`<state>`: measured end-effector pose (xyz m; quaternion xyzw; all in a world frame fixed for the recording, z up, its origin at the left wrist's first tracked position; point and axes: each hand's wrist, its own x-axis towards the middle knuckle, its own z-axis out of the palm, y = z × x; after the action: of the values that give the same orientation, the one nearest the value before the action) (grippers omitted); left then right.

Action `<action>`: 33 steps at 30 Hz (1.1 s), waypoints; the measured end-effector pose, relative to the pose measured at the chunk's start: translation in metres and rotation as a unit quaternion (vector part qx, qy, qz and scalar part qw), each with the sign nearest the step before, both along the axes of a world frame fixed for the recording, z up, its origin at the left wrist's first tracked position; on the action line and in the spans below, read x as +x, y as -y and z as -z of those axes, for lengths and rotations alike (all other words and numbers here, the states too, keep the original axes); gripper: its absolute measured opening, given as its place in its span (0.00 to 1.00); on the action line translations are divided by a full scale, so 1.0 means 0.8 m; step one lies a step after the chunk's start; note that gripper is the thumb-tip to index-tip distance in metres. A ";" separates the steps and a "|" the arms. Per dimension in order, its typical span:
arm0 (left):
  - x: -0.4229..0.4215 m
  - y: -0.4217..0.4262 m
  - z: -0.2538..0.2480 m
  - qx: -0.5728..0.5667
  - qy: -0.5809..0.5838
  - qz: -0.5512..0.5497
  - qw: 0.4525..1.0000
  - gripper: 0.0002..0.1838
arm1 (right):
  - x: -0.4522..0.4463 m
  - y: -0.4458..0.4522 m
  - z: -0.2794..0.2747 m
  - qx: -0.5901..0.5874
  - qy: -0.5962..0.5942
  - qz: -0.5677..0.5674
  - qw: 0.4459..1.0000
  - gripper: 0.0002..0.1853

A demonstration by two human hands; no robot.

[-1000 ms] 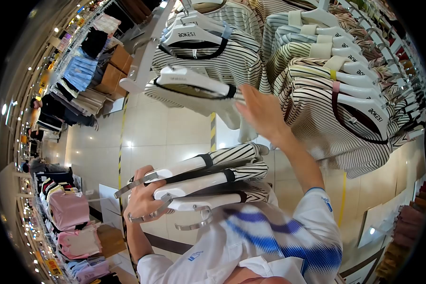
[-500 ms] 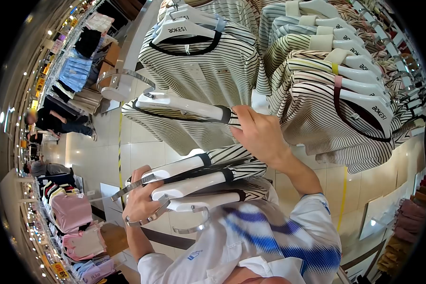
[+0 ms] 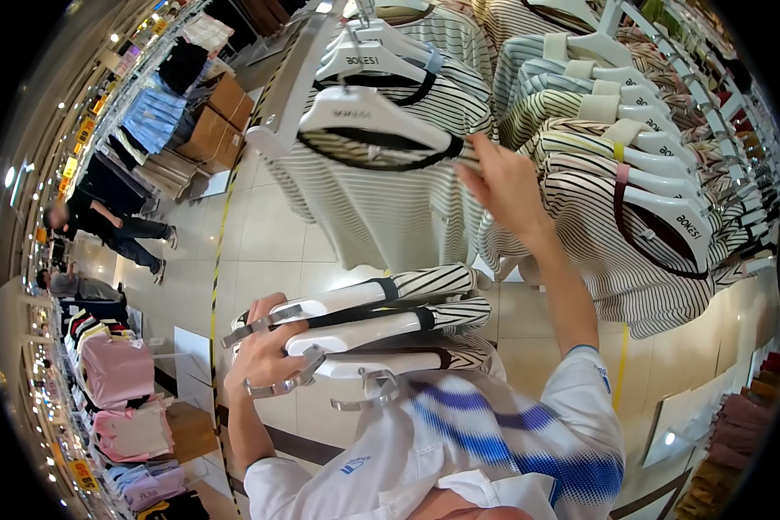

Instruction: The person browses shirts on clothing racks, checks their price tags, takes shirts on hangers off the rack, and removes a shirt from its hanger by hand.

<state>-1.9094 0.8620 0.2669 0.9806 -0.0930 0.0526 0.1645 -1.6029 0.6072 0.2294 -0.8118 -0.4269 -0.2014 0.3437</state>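
Boxes (image 3: 212, 139) of brown cardboard stand at the upper left of the frame. A further brown box (image 3: 191, 432) stands at the lower left, beside a pink top (image 3: 137, 432). Box contents cannot be told.

Striped shirt (image 3: 377, 208): upper centre of the frame, on a white hanger (image 3: 355, 114). Right hand (image 3: 511, 191): fingers clamped on the shirt's shoulder at the hanger's right end. Left hand (image 3: 264, 355): left of lower centre, fingers closed around the hook ends of the stacked hangers (image 3: 355, 332), which carry gathered shirts (image 3: 451, 314).

Edges: the rail end (image 3: 270, 143) projects left of the striped shirt. The shirt's hem hangs just above the gathered shirts, with a narrow strip of floor showing between. Open room: tiled floor (image 3: 260, 227) extends left of the striped shirt, crossed by yellow-and-black tape (image 3: 222, 251). Displayed shirts (image 3: 598, 260) hang near the right hand and limit room at the right.
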 end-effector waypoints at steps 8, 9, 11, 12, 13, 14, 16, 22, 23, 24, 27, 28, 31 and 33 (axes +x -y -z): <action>0.005 0.010 -0.021 0.018 0.047 0.043 0.998 0.17 | 0.084 -0.032 0.008 -0.024 0.012 0.026 0.999 0.16; 0.003 0.007 -0.020 0.032 0.026 0.041 0.998 0.17 | 0.091 -0.035 0.011 -0.023 0.017 0.023 0.999 0.16; 0.001 0.004 -0.016 0.025 0.025 0.040 0.999 0.16 | 0.103 -0.041 0.016 -0.036 0.024 0.034 0.998 0.17; 0.001 0.003 -0.016 0.030 0.032 0.048 0.998 0.16 | 0.106 -0.043 0.017 -0.027 0.031 0.031 0.999 0.18; 0.000 0.003 -0.016 0.035 0.039 0.055 0.997 0.17 | 0.109 -0.046 0.018 -0.027 0.034 0.029 0.999 0.18; -0.001 0.004 -0.018 0.036 0.041 0.054 0.997 0.17 | 0.111 -0.048 0.020 -0.028 0.029 0.032 0.999 0.18; -0.002 0.008 -0.021 0.012 0.034 0.030 0.999 0.18 | 0.114 -0.052 0.015 -0.030 0.027 0.034 0.999 0.19; -0.006 -0.009 -0.005 0.023 -0.013 0.000 1.000 0.28 | 0.127 -0.066 0.021 -0.064 0.024 0.051 0.996 0.20; -0.004 -0.012 -0.006 0.032 -0.006 0.020 0.999 0.30 | 0.127 -0.066 0.023 -0.072 0.007 0.061 0.995 0.21; -0.001 -0.010 -0.013 0.039 0.011 0.043 0.998 0.25 | 0.127 -0.065 0.025 -0.081 -0.010 0.072 0.994 0.21; 0.005 -0.012 -0.020 0.059 0.035 0.094 0.993 0.20 | 0.121 -0.060 0.031 -0.034 0.069 0.079 0.994 0.21; 0.007 -0.011 -0.018 0.052 0.040 0.086 0.994 0.17 | 0.094 -0.057 0.008 -0.075 0.011 0.105 0.992 0.22; 0.008 -0.013 -0.016 0.041 0.060 0.093 0.993 0.17 | 0.014 -0.035 -0.037 0.025 0.102 0.021 0.994 0.22; 0.007 -0.013 -0.018 0.039 0.062 0.086 0.994 0.17 | -0.050 -0.011 -0.050 -0.027 -0.058 -0.184 0.981 0.22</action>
<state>-1.9035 0.8721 0.2815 0.9695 -0.1887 0.0949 0.1242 -1.6427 0.6156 0.2695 -0.7388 -0.5538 -0.0755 0.3767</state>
